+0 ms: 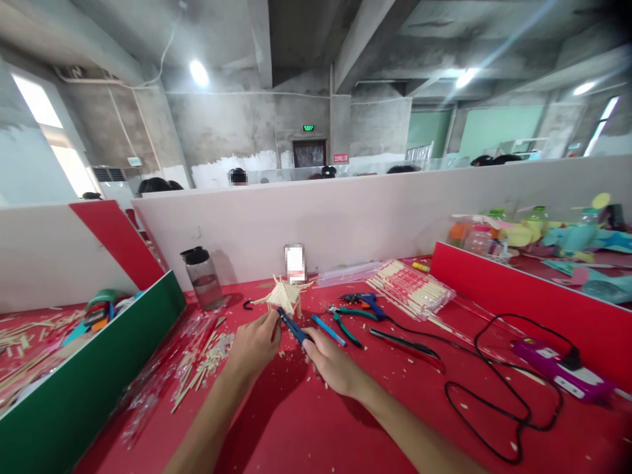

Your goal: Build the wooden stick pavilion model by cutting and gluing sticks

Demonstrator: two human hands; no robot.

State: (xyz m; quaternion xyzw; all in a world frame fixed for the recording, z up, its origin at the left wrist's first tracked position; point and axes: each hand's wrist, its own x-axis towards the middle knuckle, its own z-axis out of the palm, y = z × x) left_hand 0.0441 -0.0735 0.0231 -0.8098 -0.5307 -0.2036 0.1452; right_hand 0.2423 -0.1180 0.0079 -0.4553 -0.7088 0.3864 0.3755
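Observation:
My right hand (332, 363) is closed around the blue handles of a small pair of cutters (292, 325), whose jaws point up and left toward my left hand. My left hand (254, 341) is pinched shut at the cutter's tip, holding something too small to make out. Just behind both hands stands a small pavilion model built of wooden sticks (284, 295) on the red table (306, 421). Wood chips lie scattered under my hands.
A dark water bottle (203, 278) stands back left. Green-handled pliers (345, 322), a blue glue gun (364, 301), packs of chopsticks (412, 289), a black cable (498, 395) and a purple power strip (560, 368) lie to the right. Loose cut sticks (202, 362) lie left, beside a green divider (89, 382).

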